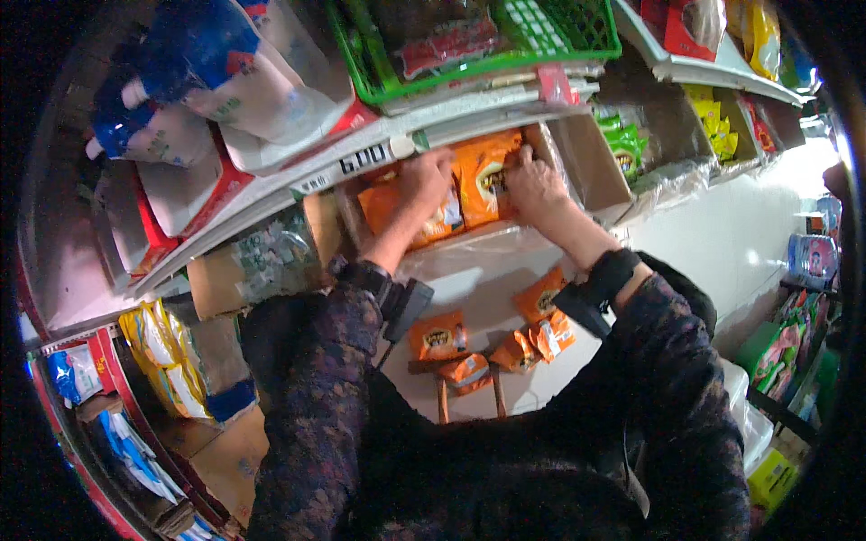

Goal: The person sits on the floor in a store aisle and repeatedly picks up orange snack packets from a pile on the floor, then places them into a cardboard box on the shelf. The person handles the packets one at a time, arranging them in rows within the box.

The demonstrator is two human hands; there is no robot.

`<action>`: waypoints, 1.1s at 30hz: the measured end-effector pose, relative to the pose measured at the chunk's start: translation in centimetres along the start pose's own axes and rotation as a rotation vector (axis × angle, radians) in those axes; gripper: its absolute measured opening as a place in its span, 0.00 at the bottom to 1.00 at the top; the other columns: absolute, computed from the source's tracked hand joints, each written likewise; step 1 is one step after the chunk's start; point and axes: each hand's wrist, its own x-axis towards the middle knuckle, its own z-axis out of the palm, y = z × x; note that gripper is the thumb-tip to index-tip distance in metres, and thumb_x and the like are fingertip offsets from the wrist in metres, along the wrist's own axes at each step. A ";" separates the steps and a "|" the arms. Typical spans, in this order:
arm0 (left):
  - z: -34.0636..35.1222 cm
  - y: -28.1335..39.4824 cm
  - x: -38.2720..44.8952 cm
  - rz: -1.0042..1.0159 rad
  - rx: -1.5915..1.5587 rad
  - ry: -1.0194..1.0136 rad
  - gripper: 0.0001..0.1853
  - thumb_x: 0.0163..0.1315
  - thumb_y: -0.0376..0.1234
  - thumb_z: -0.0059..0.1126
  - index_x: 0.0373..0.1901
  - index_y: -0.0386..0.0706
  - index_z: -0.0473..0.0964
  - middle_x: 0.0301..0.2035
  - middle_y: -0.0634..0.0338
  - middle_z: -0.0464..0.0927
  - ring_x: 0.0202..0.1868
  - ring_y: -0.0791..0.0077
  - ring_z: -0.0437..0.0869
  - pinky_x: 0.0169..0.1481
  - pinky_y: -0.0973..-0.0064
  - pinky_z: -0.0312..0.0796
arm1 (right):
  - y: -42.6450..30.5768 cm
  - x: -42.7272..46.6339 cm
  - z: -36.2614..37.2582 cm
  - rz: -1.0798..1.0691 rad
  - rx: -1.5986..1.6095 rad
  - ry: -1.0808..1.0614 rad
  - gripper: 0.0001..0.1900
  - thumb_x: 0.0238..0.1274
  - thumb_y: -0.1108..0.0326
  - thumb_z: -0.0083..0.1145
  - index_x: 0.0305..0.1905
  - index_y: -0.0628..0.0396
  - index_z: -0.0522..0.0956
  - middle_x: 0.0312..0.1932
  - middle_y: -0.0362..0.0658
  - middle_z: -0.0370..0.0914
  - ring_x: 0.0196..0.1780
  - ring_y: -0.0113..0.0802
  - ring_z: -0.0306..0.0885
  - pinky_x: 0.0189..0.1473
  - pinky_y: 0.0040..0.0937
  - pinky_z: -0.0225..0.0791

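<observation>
Both hands reach into a cardboard box (592, 162) on a low shelf, among orange snack packets. My left hand (426, 179) lies over an orange packet (382, 206) on the left; whether its fingers grip it cannot be told. My right hand (536, 186) touches the right edge of an upright orange packet (484, 179), its fingers bent near the top corner. Below the hands, several more orange packets lie loose, one (438, 335) at the left and another (541, 295) near my right wrist.
A green plastic basket (473, 67) stands on the shelf above, behind a price strip (362, 159). Blue and white bags (223, 88) fill the upper left. Green packets (621, 143) and yellow packets (718, 128) sit in boxes at right. A taped carton (216, 277) stands left.
</observation>
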 end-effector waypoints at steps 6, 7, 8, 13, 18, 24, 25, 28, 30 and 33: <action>-4.2 9.4 -1.2 0.611 -0.224 -0.202 0.04 0.52 0.30 0.48 0.28 0.40 0.73 0.18 0.52 0.72 0.21 0.64 0.77 0.25 0.71 0.67 | 1.9 -2.0 -2.8 0.003 0.180 0.044 0.11 0.52 0.66 0.50 0.37 0.60 0.76 0.47 0.55 0.69 0.41 0.47 0.75 0.45 0.38 0.70; -4.8 10.5 -3.1 0.597 -0.223 -0.436 0.03 0.48 0.27 0.49 0.25 0.40 0.71 0.19 0.53 0.71 0.22 0.63 0.77 0.26 0.70 0.68 | 2.2 -2.7 -3.3 -0.055 0.192 0.112 0.10 0.51 0.68 0.49 0.37 0.60 0.75 0.45 0.55 0.70 0.40 0.47 0.76 0.43 0.37 0.70; -3.8 9.9 -6.1 0.698 -0.248 -0.428 0.03 0.44 0.26 0.49 0.23 0.41 0.70 0.18 0.55 0.70 0.22 0.62 0.76 0.27 0.68 0.69 | 2.0 -3.8 -4.2 -0.123 0.198 0.193 0.09 0.51 0.71 0.49 0.36 0.61 0.75 0.43 0.55 0.71 0.38 0.47 0.76 0.40 0.37 0.71; 3.1 -0.2 -17.2 0.315 -0.147 -1.086 0.09 0.50 0.30 0.41 0.25 0.36 0.72 0.26 0.48 0.75 0.34 0.51 0.77 0.40 0.60 0.69 | 1.8 -9.4 -7.6 -0.243 0.311 0.141 0.12 0.50 0.75 0.47 0.42 0.60 0.72 0.38 0.50 0.73 0.37 0.47 0.75 0.37 0.39 0.70; 7.5 -11.3 -23.3 -0.442 0.288 -1.226 0.33 0.56 0.36 0.52 0.58 0.29 0.51 0.56 0.36 0.57 0.60 0.48 0.57 0.63 0.61 0.54 | 3.4 -11.3 -5.5 -0.301 0.308 0.039 0.14 0.44 0.77 0.50 0.40 0.61 0.72 0.33 0.50 0.74 0.35 0.46 0.76 0.35 0.37 0.71; 11.1 -16.0 -30.1 -0.213 0.532 -1.339 0.18 0.52 0.29 0.47 0.47 0.37 0.69 0.51 0.44 0.66 0.56 0.50 0.65 0.54 0.54 0.65 | 4.1 -11.5 -4.9 -0.329 0.404 0.040 0.14 0.45 0.74 0.53 0.41 0.61 0.71 0.36 0.48 0.73 0.39 0.44 0.74 0.39 0.36 0.69; 11.5 -16.1 -29.7 -0.228 0.534 -1.470 0.17 0.54 0.30 0.44 0.48 0.38 0.69 0.52 0.45 0.65 0.57 0.51 0.64 0.53 0.54 0.65 | 4.1 -11.7 -4.7 -0.343 0.397 0.039 0.14 0.45 0.74 0.53 0.41 0.62 0.71 0.36 0.49 0.73 0.38 0.45 0.74 0.39 0.35 0.70; 10.3 -14.9 -30.6 -0.319 0.266 -1.274 0.16 0.59 0.32 0.38 0.48 0.42 0.69 0.54 0.48 0.65 0.57 0.55 0.65 0.53 0.55 0.65 | 4.0 -11.7 -4.4 -0.343 0.395 -0.069 0.14 0.47 0.74 0.52 0.42 0.62 0.71 0.36 0.50 0.73 0.38 0.45 0.75 0.40 0.35 0.70; 10.2 -11.6 -28.5 -0.379 0.198 -1.459 0.15 0.59 0.34 0.41 0.47 0.41 0.69 0.53 0.47 0.64 0.55 0.52 0.66 0.57 0.58 0.59 | 3.7 -11.7 -4.3 -0.338 0.435 -0.185 0.14 0.49 0.73 0.52 0.43 0.62 0.72 0.36 0.50 0.74 0.38 0.45 0.75 0.41 0.35 0.70; 8.1 -7.2 -25.7 -0.187 0.127 -1.402 0.16 0.57 0.39 0.46 0.40 0.36 0.71 0.45 0.45 0.70 0.48 0.51 0.71 0.51 0.60 0.63 | 3.5 -11.5 -4.2 -0.363 0.517 -0.292 0.14 0.51 0.71 0.52 0.44 0.61 0.72 0.37 0.51 0.75 0.40 0.45 0.75 0.42 0.37 0.69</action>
